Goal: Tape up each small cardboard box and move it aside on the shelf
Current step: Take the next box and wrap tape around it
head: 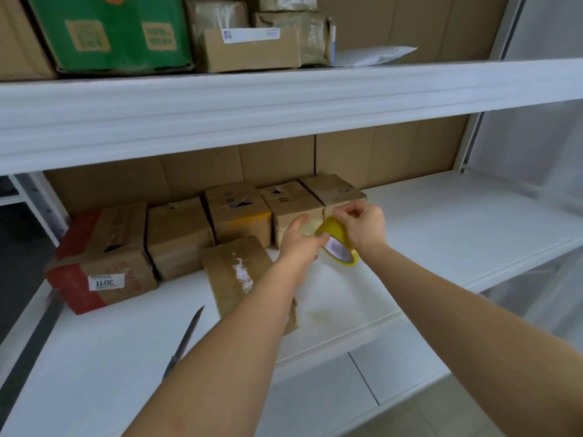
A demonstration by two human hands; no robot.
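1. We see both hands at center frame, above the white shelf (426,234). The right hand (362,227) grips the yellow tape roll (339,244), fingers curled over its upper rim. The left hand (299,239) pinches the roll's near edge with the thumb, fingers extended toward the box behind it; a clear strip of tape appears to span from the roll to this hand.
2. The task boxes stand in a row of 5 along the shelf's back, from middle left to center: a red-banded box (101,257) with a white label reading 3011, then 3 plain boxes (178,236) (238,212) (291,206), then the rightmost box (334,189), which lies just behind the hands. Neighbours stand touching or nearly so.
3. A 6th box (235,272) lies in front of the row, at lower center, its near end hidden by the left forearm. A torn white patch marks its top.
4. A knife (186,339) lies at lower left of the frame, blade pointing toward the back, near the shelf's front edge.
5. Open room: the shelf surface to the right of the row is bare white as far as the right-hand upright.
6. The shelf's back is lined with flat brown cardboard (394,152).
7. The upper shelf (284,99) at top of frame holds a green carton (110,29), several brown parcels (252,48) and a white mailer (375,55).
8. Pale floor tiles (410,402) show at lower right.
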